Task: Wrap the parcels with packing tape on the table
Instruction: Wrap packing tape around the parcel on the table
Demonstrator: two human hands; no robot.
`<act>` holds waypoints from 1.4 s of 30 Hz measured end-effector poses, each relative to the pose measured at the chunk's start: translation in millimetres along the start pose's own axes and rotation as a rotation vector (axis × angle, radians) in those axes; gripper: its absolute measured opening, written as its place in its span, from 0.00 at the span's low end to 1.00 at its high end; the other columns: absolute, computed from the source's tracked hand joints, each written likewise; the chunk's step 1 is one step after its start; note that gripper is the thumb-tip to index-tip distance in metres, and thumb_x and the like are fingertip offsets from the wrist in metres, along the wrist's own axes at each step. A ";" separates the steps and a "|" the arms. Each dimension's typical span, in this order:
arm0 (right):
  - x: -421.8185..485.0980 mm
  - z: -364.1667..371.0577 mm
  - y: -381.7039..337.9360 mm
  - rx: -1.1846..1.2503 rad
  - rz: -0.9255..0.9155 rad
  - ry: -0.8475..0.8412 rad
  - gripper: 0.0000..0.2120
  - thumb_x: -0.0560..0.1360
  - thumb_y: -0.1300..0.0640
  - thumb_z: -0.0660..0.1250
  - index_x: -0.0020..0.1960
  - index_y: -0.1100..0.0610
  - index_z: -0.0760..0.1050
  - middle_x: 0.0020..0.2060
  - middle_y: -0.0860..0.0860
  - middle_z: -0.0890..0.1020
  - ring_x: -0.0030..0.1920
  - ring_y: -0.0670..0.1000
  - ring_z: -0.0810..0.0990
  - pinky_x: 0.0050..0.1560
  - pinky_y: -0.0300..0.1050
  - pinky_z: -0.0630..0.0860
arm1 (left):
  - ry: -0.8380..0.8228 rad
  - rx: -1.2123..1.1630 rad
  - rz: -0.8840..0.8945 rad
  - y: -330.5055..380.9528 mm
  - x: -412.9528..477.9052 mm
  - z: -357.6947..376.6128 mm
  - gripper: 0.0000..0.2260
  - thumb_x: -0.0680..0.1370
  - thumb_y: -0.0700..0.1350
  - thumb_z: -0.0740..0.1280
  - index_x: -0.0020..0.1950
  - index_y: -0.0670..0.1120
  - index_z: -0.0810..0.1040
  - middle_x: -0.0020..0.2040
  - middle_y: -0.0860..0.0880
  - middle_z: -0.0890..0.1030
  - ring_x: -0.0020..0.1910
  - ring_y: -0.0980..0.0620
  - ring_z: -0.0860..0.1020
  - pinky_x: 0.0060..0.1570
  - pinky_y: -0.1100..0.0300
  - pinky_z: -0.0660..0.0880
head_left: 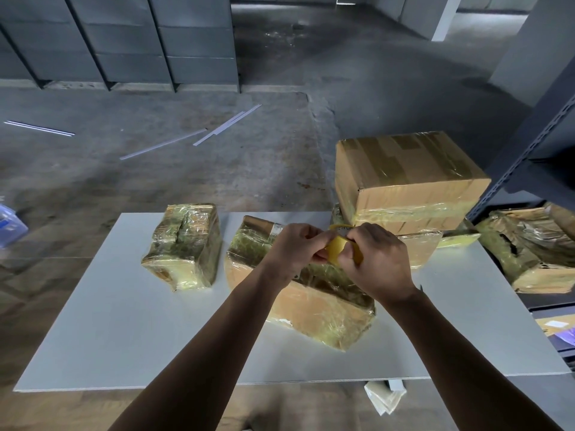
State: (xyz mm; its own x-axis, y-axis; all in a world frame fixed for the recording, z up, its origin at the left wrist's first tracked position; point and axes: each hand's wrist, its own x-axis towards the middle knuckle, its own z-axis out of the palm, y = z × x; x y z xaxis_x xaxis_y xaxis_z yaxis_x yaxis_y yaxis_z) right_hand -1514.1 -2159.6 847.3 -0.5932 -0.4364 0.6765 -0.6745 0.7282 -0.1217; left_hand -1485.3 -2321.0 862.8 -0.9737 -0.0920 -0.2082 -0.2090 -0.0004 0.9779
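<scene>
A yellowish roll of packing tape (pixel 337 247) is held between both hands above the middle of the white table (pixel 124 321). My left hand (pixel 295 248) pinches the tape at the roll's left side. My right hand (pixel 378 259) grips the roll from the right, fingers curled round it. Directly under the hands lies a long cardboard parcel (pixel 323 312), partly covered in shiny tape. A smaller taped parcel (pixel 183 247) sits to its left. At the back right a big brown box (pixel 410 181) is stacked on another parcel (pixel 420 247).
Torn, tape-covered boxes (pixel 529 253) lie on a dark metal shelf (pixel 529 157) at the right. Folded paper (pixel 385 398) lies on the floor under the table's front edge. Thin white strips (pixel 193 135) lie on the concrete floor beyond the table.
</scene>
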 end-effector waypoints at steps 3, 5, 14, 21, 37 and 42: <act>-0.1 0.4 1.0 -0.028 -0.021 0.005 0.11 0.71 0.55 0.60 0.39 0.62 0.77 0.32 0.55 0.78 0.30 0.54 0.76 0.30 0.43 0.73 | 0.007 0.047 0.015 3.1 -1.0 -0.6 0.05 0.77 0.40 0.69 0.46 0.37 0.81 0.38 0.41 0.83 0.38 0.49 0.84 0.40 0.57 0.82; -0.4 0.6 1.3 -0.052 -0.050 0.005 0.11 0.72 0.55 0.61 0.40 0.62 0.78 0.32 0.55 0.79 0.31 0.54 0.77 0.30 0.44 0.74 | 0.029 0.162 0.055 6.3 -2.1 0.1 0.06 0.77 0.40 0.68 0.45 0.37 0.81 0.39 0.40 0.83 0.37 0.48 0.84 0.39 0.57 0.82; 0.7 -0.3 -1.8 -0.092 -0.046 0.015 0.11 0.72 0.54 0.62 0.39 0.61 0.77 0.31 0.54 0.78 0.30 0.54 0.76 0.30 0.44 0.73 | 0.030 0.280 0.047 13.9 -5.4 4.3 0.09 0.77 0.39 0.63 0.46 0.35 0.80 0.41 0.38 0.83 0.42 0.43 0.83 0.46 0.47 0.82; 0.8 -0.2 -1.9 -0.100 -0.031 -0.007 0.12 0.73 0.53 0.61 0.40 0.61 0.77 0.32 0.55 0.79 0.31 0.54 0.77 0.31 0.45 0.74 | 0.028 0.175 0.053 12.5 -6.3 3.6 0.06 0.78 0.41 0.68 0.42 0.41 0.79 0.39 0.42 0.83 0.36 0.52 0.83 0.36 0.62 0.81; 3.2 -1.0 -6.3 0.012 0.012 0.038 0.12 0.71 0.56 0.59 0.39 0.63 0.77 0.32 0.55 0.79 0.30 0.54 0.76 0.31 0.40 0.71 | -0.054 0.229 0.071 12.6 0.1 -0.1 0.07 0.78 0.38 0.61 0.46 0.36 0.77 0.40 0.42 0.81 0.37 0.51 0.82 0.41 0.57 0.82; 4.7 -4.8 -3.0 0.135 0.074 0.016 0.13 0.69 0.57 0.58 0.39 0.65 0.76 0.32 0.56 0.78 0.31 0.55 0.76 0.30 0.43 0.72 | -0.172 -0.006 -0.005 12.4 -1.3 -7.8 0.10 0.80 0.35 0.59 0.40 0.38 0.75 0.34 0.45 0.74 0.36 0.52 0.75 0.46 0.55 0.79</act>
State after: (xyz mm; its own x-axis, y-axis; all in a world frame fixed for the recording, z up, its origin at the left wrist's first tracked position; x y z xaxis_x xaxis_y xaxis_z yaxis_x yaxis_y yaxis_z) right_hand -1512.7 -2161.2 854.3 -0.6372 -0.3743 0.6737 -0.6827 0.6798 -0.2680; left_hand -1486.0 -2328.6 875.4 -0.9739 0.0796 -0.2125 -0.2137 -0.0068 0.9769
